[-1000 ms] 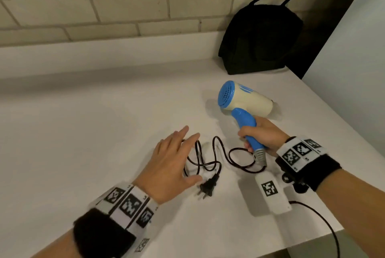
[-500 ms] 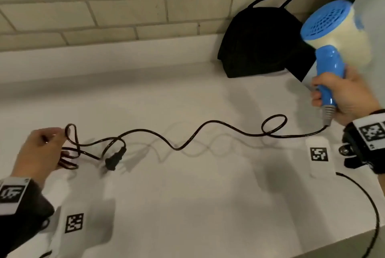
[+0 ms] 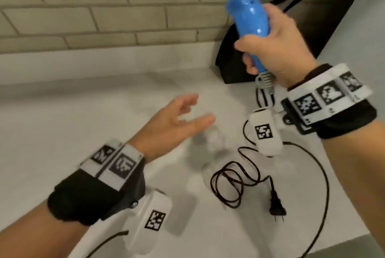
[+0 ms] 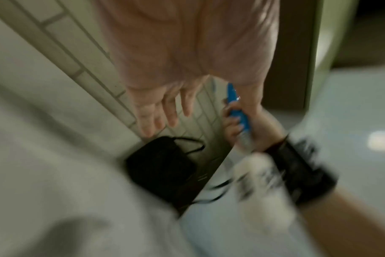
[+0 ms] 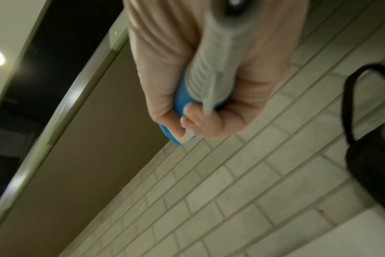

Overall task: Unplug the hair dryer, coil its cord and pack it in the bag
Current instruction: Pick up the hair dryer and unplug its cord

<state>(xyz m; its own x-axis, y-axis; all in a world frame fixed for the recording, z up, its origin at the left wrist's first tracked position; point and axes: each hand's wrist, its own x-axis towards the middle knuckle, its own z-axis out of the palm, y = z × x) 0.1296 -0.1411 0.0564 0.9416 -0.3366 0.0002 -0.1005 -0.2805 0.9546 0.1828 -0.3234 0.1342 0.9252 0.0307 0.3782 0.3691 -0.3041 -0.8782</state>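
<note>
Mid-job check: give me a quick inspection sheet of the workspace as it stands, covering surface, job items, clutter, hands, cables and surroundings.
Surface: white counter, bare where visible.
Job's things: hair dryer held up off the counter; black bag standing at the back against the wall.
Clutter: nothing seen.
Hands: right hand grips the dryer's blue handle; left hand hovers with fingers spread, holding nothing.
Cables: dryer cord lies in loose loops on the counter, plug free beside them; a separate thin cable runs from the wrist rig.
Surroundings: brick wall behind the counter.
</note>
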